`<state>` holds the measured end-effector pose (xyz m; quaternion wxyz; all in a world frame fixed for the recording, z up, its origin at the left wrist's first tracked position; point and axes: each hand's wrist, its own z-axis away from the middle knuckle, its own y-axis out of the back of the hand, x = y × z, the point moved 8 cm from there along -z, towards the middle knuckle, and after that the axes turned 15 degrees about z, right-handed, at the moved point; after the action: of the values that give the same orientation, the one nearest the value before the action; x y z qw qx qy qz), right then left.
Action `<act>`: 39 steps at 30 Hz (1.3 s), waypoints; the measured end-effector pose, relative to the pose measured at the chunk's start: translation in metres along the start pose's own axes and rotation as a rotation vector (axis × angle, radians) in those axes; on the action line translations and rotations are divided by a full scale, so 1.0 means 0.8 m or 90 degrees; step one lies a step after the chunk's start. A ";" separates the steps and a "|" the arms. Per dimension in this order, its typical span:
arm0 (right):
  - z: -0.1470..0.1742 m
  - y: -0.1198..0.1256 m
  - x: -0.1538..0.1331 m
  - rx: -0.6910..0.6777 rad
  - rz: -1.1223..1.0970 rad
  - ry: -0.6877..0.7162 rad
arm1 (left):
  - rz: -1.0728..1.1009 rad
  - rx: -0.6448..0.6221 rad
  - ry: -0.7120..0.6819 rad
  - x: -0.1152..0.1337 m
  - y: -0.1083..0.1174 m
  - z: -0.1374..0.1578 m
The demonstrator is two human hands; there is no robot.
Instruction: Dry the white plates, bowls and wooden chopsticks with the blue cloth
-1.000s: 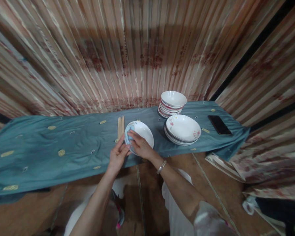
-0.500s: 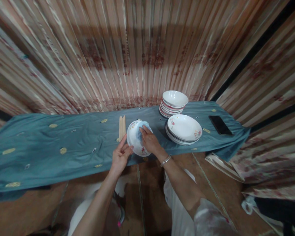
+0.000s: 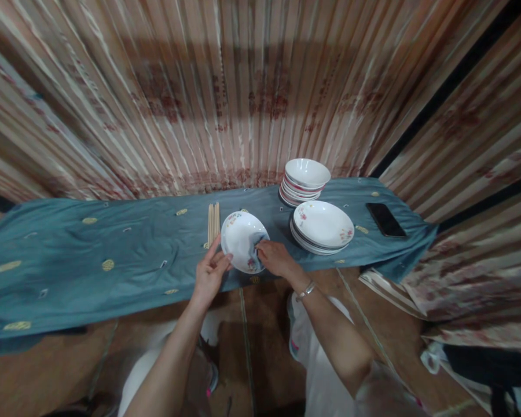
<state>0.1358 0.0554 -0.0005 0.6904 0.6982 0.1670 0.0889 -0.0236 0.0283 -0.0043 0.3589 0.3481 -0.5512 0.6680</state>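
Observation:
A white plate (image 3: 238, 240) with small flower prints is held at its left rim by my left hand (image 3: 211, 271), the thumb over the edge and the fingers partly hidden beneath. On the plate's right side my right hand (image 3: 275, 256) presses a bluish cloth (image 3: 256, 242). Most of that cloth is covered by the fingers. Just left of the plate lie several wooden chopsticks (image 3: 213, 223), side by side.
To the right are a stack of floral plates (image 3: 323, 225) and, behind it, a stack of bowls (image 3: 307, 172). A black phone (image 3: 385, 219) lies farther right. All rest on a table with a teal cloth (image 3: 134, 255); a striped curtain (image 3: 200, 104) hangs behind.
My right hand has moved with the cloth from the plate's upper middle down to its right edge. My left hand keeps its hold on the rim.

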 end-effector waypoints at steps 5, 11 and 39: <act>0.009 0.003 -0.005 -0.022 -0.051 0.027 | 0.006 -0.001 -0.007 0.001 -0.002 -0.001; 0.009 0.008 -0.029 0.012 -0.270 0.082 | -0.003 -0.003 -0.004 0.000 -0.002 -0.002; -0.024 -0.005 -0.010 0.271 -0.182 -0.054 | 0.031 -0.081 -0.031 -0.013 0.001 0.001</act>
<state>0.1209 0.0707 -0.0031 0.5398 0.8002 0.2501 -0.0761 -0.0188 0.0262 -0.0136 0.3503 0.3271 -0.6095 0.6315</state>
